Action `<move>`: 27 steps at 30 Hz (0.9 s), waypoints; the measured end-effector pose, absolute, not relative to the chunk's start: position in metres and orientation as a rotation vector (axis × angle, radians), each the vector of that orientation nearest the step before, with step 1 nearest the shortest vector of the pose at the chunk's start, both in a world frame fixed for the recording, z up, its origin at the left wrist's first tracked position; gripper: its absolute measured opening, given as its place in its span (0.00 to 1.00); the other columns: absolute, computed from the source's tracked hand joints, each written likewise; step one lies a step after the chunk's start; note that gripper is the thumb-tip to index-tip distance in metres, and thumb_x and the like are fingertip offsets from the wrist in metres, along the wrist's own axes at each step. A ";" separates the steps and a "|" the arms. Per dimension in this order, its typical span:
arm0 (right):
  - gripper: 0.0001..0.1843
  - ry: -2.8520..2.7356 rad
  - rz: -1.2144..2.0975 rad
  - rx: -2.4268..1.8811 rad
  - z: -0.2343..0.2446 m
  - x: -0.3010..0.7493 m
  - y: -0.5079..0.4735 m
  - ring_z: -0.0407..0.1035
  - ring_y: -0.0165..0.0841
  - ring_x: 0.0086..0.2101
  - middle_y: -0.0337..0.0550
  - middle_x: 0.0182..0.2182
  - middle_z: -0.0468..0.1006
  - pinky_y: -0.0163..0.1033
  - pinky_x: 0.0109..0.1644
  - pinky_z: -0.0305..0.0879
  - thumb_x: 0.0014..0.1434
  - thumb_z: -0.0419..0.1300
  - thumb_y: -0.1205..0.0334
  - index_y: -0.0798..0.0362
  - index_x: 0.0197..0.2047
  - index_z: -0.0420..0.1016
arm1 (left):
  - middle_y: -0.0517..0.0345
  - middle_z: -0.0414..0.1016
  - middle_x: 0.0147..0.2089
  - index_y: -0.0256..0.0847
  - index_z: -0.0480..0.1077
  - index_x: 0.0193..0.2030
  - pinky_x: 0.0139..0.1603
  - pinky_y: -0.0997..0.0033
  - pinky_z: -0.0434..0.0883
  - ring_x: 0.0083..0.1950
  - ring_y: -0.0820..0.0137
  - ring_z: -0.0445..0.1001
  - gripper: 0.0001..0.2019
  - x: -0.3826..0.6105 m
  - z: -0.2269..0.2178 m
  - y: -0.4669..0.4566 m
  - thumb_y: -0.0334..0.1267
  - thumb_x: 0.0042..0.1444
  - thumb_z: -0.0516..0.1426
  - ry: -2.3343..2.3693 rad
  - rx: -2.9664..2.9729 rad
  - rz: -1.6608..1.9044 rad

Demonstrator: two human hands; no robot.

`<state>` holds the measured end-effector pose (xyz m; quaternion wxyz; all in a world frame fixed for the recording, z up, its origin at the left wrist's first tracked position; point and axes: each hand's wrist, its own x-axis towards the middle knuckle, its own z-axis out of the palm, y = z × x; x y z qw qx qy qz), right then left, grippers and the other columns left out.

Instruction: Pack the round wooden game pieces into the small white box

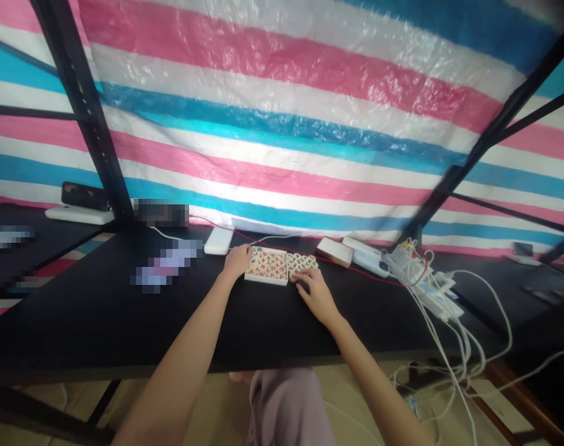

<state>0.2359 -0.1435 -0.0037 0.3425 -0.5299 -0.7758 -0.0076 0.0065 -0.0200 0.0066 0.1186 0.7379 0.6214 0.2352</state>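
Observation:
A shallow white box [266, 280] sits on the black table, filled with rows of round cream Chinese chess pieces [273, 263] with red markings. My left hand [238, 261] is closed at the box's left side, its fingertips over the edge. Right against the box, on its other side, lies a block of similar pieces with dark markings [302, 261]. My right hand [316, 291] reaches to the near left corner of that block, fingers curved and fingertips on a piece [292, 277] there. The fingers partly cover the nearest pieces.
Behind the pieces lie a white power bank [219, 240] and an open white box lid [335, 251]. A thin red cable [363, 271] runs across the back. Power strips with tangled white cables [426, 282] fill the right side. A striped plastic sheet [273, 148] hangs behind the table.

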 end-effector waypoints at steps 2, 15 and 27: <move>0.15 -1.988 -0.013 -1.368 0.003 0.231 -0.142 0.63 0.36 0.46 0.45 0.44 0.69 0.43 0.51 0.62 0.57 0.52 0.66 0.48 0.48 0.70 | 0.47 0.75 0.44 0.39 0.71 0.45 0.45 0.66 0.66 0.46 0.60 0.72 0.17 0.006 0.006 -0.020 0.40 0.61 0.43 1.813 2.137 0.675; 0.10 -2.411 -0.205 -1.374 0.037 0.145 -0.079 0.63 0.35 0.44 0.37 0.44 0.75 0.44 0.45 0.51 0.60 0.53 0.59 0.42 0.37 0.76 | 0.49 0.75 0.44 0.41 0.69 0.46 0.45 0.65 0.66 0.46 0.60 0.72 0.17 0.003 0.004 -0.015 0.40 0.60 0.43 1.790 2.161 0.663; 0.08 -2.267 -0.240 -1.483 0.031 0.149 -0.080 0.65 0.35 0.37 0.40 0.30 0.76 0.40 0.40 0.46 0.54 0.60 0.55 0.50 0.30 0.72 | 0.48 0.75 0.44 0.41 0.70 0.47 0.46 0.66 0.66 0.47 0.62 0.72 0.17 0.007 0.005 -0.022 0.39 0.61 0.43 1.819 2.137 0.676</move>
